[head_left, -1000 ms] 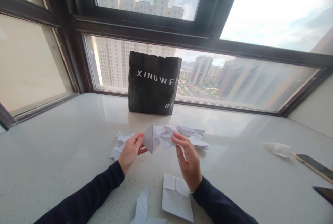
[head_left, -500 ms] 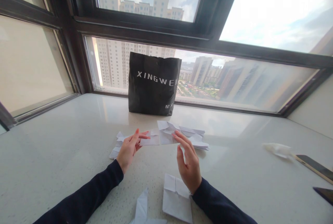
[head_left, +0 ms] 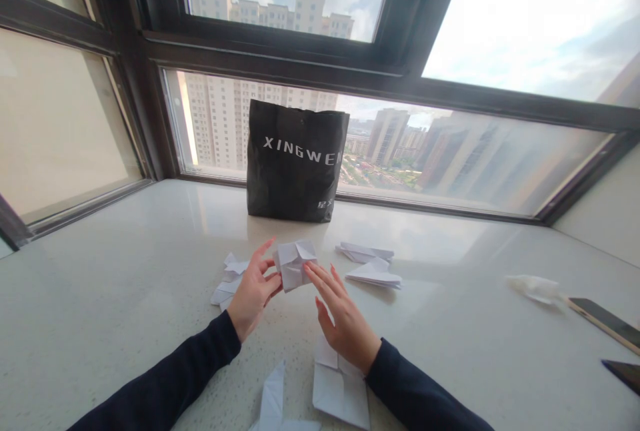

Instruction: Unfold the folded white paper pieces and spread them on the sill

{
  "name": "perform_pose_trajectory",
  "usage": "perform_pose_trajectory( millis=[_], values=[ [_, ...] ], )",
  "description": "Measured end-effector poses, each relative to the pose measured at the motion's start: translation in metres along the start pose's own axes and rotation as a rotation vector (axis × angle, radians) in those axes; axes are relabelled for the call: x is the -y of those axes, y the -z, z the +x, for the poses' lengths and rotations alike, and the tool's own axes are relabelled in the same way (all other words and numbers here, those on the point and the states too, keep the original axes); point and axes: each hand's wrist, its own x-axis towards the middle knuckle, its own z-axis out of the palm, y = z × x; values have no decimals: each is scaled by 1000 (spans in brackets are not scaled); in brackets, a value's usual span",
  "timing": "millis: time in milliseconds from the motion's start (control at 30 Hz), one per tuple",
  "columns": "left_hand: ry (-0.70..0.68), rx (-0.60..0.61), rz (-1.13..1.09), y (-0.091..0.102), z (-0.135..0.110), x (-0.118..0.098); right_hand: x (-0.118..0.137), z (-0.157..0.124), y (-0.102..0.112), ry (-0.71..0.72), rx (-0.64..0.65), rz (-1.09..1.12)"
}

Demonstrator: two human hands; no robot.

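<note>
A small squarish piece of folded white paper is between my hands, in front of the black bag. My left hand pinches its left edge between thumb and fingers. My right hand rests stretched-out fingertips on its lower right side, with the thumb apart. Folded paper lies just left of my left hand, partly behind it. Flat folded paper pieces lie to the right. Below my right wrist is a square folded paper, partly covered by the hand, and beside it a pointed folded paper.
The black bag with white lettering stands upright by the window on the pale speckled countertop. At the right lie a crumpled white item, a phone and a dark object cut off by the frame edge.
The white paper, spread wide across both hands before, is now a compact square near my left hand. My right hand has moved left with it, uncovering the flat papers at the right.
</note>
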Motion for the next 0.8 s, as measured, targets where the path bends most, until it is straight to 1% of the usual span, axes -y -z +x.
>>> perform_pose_trajectory(
  millis=[233, 400, 533, 800],
  values=[
    [1, 69, -31, -1, -2, -2, -4, -1, 0, 7, 35, -13],
    [1, 15, 52, -1, 0, -1, -2, -1, 3, 24, 49, 20],
    [4, -1, 54, 0, 1, 0, 0, 0, 5, 59, 23, 52],
    [-5, 6, 96, 4, 2, 5, 1, 0, 5, 41, 8, 93]
  ],
)
